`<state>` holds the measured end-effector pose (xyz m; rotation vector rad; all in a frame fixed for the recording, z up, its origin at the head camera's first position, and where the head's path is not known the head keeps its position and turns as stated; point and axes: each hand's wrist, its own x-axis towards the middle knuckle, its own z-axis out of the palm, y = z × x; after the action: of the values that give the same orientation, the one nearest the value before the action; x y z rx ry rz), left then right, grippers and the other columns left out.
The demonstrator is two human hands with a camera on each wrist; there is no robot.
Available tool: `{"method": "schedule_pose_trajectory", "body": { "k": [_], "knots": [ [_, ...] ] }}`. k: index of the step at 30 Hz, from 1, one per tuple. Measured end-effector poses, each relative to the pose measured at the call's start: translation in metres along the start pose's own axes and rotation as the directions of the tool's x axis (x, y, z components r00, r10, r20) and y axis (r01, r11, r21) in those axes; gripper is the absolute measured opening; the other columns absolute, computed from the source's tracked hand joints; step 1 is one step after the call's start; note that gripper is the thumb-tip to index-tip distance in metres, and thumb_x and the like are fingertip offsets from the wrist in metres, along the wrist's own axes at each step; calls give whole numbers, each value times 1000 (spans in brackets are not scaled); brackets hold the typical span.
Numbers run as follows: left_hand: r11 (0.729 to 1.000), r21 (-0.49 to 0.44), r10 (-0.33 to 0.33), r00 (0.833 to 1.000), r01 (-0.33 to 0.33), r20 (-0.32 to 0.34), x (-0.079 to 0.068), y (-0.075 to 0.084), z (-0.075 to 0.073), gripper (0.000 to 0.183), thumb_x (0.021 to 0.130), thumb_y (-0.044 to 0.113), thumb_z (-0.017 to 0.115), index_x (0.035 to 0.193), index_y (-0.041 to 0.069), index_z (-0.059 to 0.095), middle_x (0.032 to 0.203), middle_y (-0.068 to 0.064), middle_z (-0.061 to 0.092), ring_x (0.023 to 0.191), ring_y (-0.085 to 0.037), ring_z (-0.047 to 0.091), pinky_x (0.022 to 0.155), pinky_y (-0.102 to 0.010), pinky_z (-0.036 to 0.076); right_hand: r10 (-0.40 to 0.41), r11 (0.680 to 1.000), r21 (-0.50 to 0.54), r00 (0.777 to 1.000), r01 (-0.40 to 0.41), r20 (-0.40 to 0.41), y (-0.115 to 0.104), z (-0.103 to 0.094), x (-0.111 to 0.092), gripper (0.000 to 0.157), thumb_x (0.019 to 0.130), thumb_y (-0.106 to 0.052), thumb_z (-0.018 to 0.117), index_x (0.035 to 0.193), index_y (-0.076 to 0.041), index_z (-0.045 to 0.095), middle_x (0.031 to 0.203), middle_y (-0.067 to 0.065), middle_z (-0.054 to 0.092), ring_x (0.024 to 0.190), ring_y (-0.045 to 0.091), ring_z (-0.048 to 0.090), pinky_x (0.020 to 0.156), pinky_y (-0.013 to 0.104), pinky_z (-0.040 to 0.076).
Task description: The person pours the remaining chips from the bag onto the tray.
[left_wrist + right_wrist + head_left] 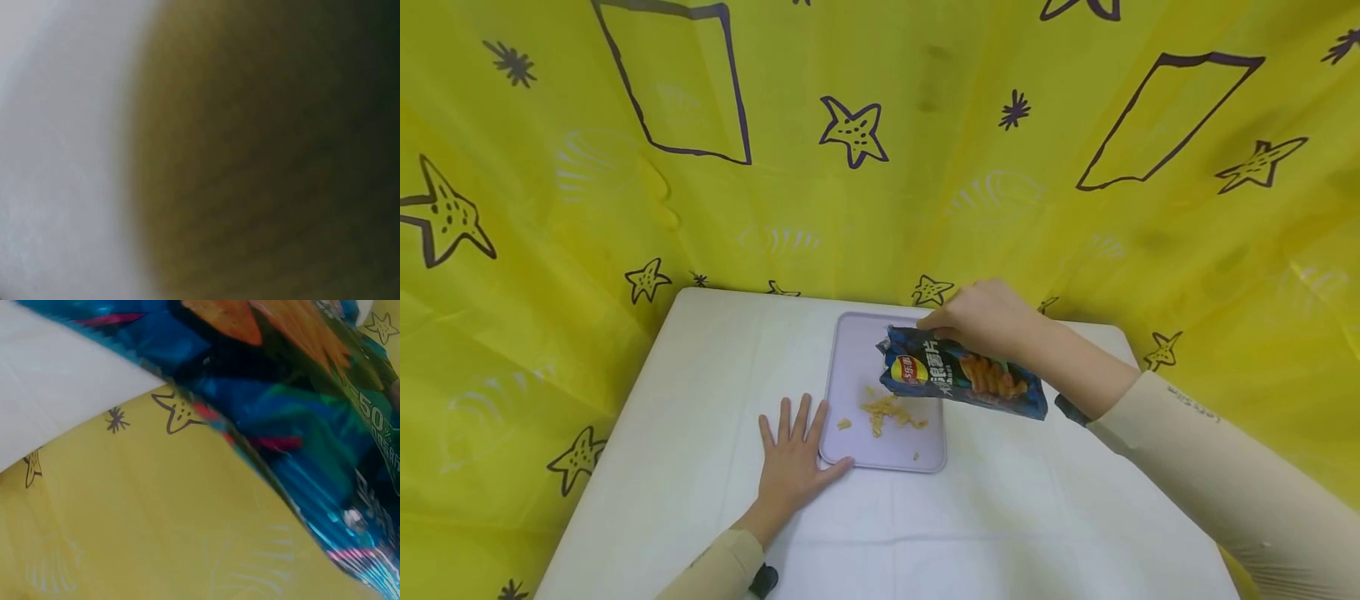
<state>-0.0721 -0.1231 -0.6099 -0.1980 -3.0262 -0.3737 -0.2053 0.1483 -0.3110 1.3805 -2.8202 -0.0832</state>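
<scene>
My right hand (985,317) grips a dark blue potato chip bag (958,372) by its upper edge, holding it sideways over the right part of a pale purple tray (857,350). The bag's torn end points left. Broken yellow chips (887,410) lie in a loose pile on the tray, with a few crumbs apart from it. My left hand (792,467) lies with fingers spread at the tray's left edge, thumb over the lower left corner. In the right wrist view the shiny bag (250,394) fills the upper right. The left wrist view is mostly blurred sleeve (250,156).
A white table (745,350) carries the tray near its far edge. Behind and around it hangs a yellow curtain (910,217) printed with stars and shells.
</scene>
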Motion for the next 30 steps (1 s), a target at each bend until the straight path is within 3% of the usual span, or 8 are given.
{"method": "schedule_pose_trajectory", "body": {
  "k": [21, 30],
  "knots": [
    [1000, 12, -3, 1000, 3, 11, 0, 0, 0, 108, 78, 90, 40, 161, 24, 20, 167, -10, 16, 153, -42, 3, 115, -71, -5, 5, 1000, -9, 1000, -5, -21, -1, -3, -3, 22, 90, -25, 75, 111, -29, 79, 80, -1, 76, 46, 9, 45, 42, 24, 39],
    [1000, 14, 22, 999, -21, -48, 0, 1, -3, 105, 78, 86, 46, 159, 21, 28, 165, -12, 24, 152, -44, 12, 114, -73, 4, 8, 1000, -9, 1000, -8, 8, 0, -3, -5, 23, 90, -26, 75, 113, -30, 78, 82, -1, 77, 47, 9, 45, 42, 23, 40]
  ]
}}
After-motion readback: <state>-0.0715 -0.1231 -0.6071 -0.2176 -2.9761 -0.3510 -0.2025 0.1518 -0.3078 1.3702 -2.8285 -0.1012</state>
